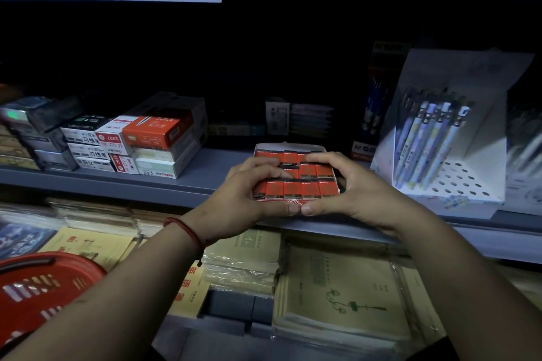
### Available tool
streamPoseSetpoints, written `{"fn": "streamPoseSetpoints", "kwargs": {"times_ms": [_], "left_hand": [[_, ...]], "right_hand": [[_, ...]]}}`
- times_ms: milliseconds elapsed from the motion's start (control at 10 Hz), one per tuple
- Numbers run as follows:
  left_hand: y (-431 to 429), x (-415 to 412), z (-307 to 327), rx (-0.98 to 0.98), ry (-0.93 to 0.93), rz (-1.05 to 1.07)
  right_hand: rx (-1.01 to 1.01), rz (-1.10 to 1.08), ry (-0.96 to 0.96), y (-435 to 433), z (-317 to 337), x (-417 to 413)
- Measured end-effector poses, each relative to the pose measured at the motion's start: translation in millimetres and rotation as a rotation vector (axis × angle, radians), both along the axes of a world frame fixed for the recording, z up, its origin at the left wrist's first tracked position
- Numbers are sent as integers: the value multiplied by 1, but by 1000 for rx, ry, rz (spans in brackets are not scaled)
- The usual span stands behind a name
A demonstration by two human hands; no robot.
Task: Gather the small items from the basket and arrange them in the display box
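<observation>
Both hands close around a white display box [289, 145] that sits on a grey shelf [205, 174]. It is packed with rows of small red items [293, 189]. The left hand [249, 193] curls round the box's left side and the right hand [357, 187] round its right, fingers lying over the top rows, thumb tips meeting at the front edge. A red basket [44, 281] rests lower left on stacked notebooks [337, 287]; a white pen stand [469, 182] is just right of the box, cartons [158, 129] to its left.
</observation>
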State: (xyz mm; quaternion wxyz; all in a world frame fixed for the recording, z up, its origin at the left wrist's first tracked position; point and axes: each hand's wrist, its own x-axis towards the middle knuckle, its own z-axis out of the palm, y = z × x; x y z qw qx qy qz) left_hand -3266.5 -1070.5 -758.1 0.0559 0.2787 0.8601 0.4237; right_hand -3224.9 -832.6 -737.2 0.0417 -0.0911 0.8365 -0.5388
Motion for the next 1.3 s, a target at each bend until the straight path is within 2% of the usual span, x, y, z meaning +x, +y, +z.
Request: {"fn": "streamPoseSetpoints", "kwargs": {"times_ms": [800,1200,1300], "left_hand": [[4,-23,-1,-19,35,-9],[-3,-19,25,-52,25,-57],[-11,-13,31,-65,170,75]], "right_hand": [[100,2,42,3,-7,-21],[283,-35,32,-9,20,-15],[306,-127,149,-14,20,-9]]}}
